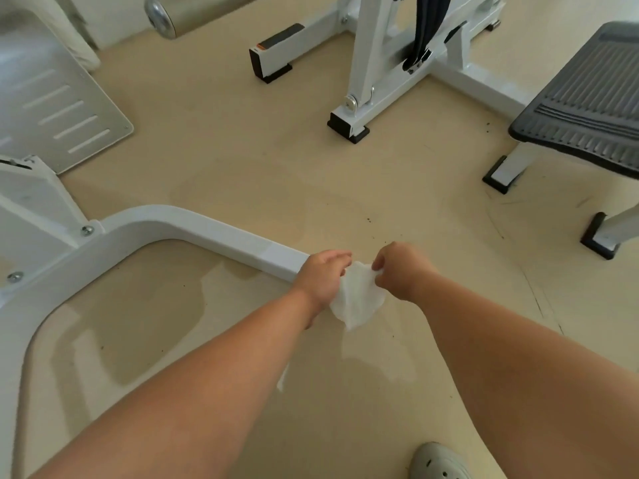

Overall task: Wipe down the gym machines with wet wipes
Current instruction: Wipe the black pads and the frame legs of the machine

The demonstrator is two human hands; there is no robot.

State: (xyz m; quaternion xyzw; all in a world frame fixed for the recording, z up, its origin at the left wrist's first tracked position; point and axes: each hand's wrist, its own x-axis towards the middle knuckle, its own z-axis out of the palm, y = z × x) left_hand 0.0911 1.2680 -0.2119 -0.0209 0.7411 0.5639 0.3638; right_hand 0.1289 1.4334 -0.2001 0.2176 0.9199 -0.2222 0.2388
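Both hands hold the wet wipe (pixel 358 300) between them: left hand (pixel 321 280) grips its left side, right hand (pixel 403 271) pinches its upper edge. White frame bar (pixel 221 236) meets the left hand. Ribbed footplate (pixel 587 105) stands beyond the right hand.

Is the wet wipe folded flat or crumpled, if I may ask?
Crumpled: the wet wipe hangs wrinkled, held by the left hand and right hand.
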